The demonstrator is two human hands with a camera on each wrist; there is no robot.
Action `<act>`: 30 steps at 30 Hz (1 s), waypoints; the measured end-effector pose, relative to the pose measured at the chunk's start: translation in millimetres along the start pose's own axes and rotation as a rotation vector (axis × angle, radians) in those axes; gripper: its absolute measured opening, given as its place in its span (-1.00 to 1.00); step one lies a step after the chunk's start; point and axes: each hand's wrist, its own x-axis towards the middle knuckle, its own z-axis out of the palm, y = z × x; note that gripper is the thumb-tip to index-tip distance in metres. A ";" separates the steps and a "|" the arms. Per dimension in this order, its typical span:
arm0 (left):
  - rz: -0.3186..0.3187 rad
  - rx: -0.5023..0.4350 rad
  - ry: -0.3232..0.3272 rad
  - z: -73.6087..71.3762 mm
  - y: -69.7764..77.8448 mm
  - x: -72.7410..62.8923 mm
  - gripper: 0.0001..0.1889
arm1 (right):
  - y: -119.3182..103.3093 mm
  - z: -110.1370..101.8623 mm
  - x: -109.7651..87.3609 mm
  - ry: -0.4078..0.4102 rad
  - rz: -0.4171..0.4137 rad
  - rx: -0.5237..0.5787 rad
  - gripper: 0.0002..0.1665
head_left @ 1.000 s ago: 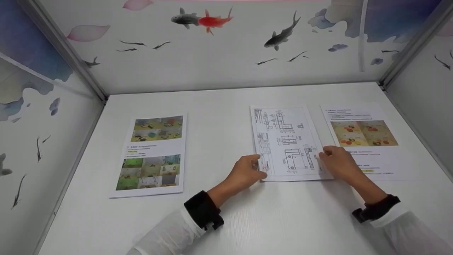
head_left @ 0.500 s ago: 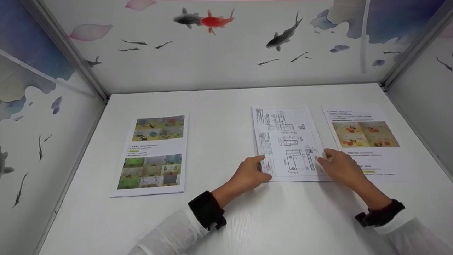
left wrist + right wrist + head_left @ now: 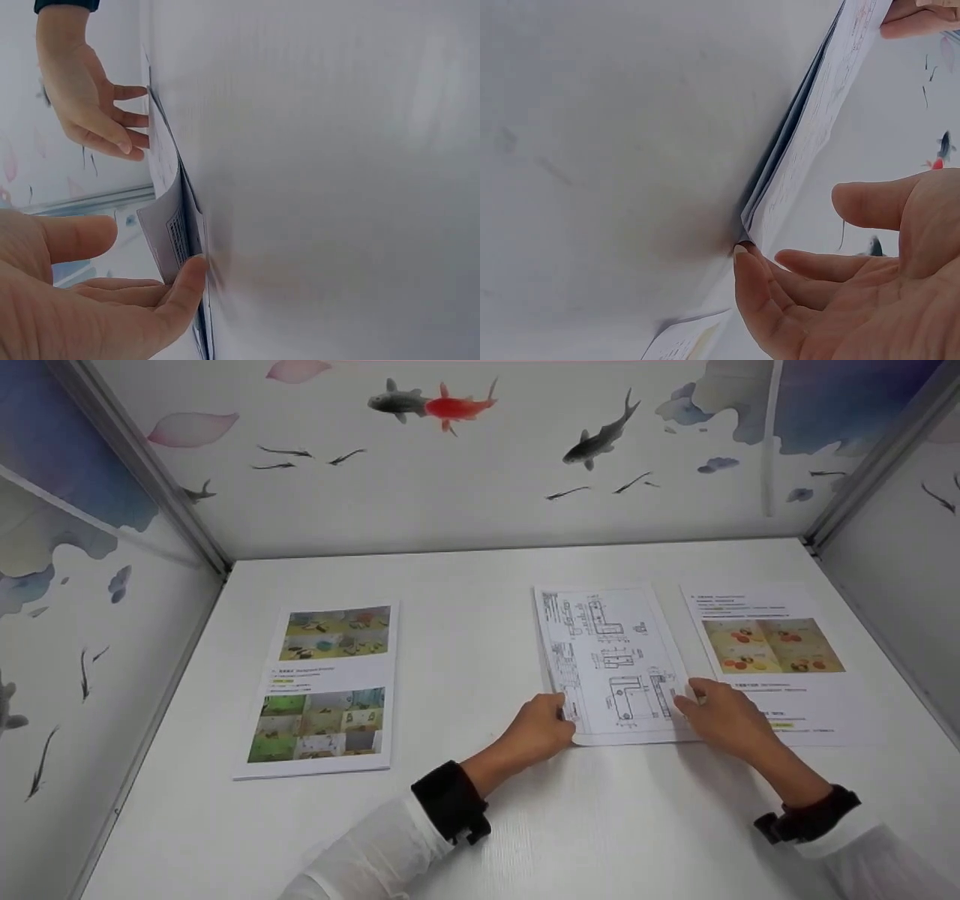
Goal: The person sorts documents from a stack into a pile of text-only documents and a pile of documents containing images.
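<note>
Moving rightward, left hand (image 3: pixel 534 733) touched paper stack (image 3: pixel 615 664), page (image 3: pixel 162 231) curled, edges uneven; right hand (image 3: pixel 724 720) touched opposite side; fingers (image 3: pixel 187 289) all loosely wide.

soft, even light fills the head view, where the tabletop (image 3: pixel 465 652) reads pale grey-white with a faint sheen toward the bottom. diffuse shadow lies on it below the right hand (image 3: pixel 724 718). the side panels (image 3: pixel 52 622) lean outward, as through a wide lens, and the small print on the drawing sheet (image 3: pixel 622 660) is too soft to read. the left wrist view is cool and hazy, with a pale glare streak down one side. the right wrist view is dimmer; dark shadow runs along the drawing sheet's edge, and brownish shade sits beside the fingertips (image 3: pixel 751 281).
</note>
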 end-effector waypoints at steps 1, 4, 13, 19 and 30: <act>0.001 0.001 -0.003 0.8 0.7 0.8 -0.68 | 0.3 0.3 -0.3 0.003 -0.001 0.002 -0.31; -0.007 0.015 -0.002 2.3 2.5 2.4 -0.69 | 1.5 0.5 -1.6 0.011 -0.008 0.001 -0.36; -0.004 0.027 -0.003 2.0 2.9 0.6 -0.68 | 2.0 1.1 -5.0 -0.007 -0.048 -0.026 -0.29; 0.007 0.090 -0.004 -3.1 1.3 -8.9 -0.56 | 1.4 5.8 -10.8 -0.047 -0.142 -0.078 -0.25; 0.053 0.247 0.125 -38.6 -13.3 -40.7 -0.32 | 4.4 11.1 -19.5 -0.062 -0.269 -0.197 -0.28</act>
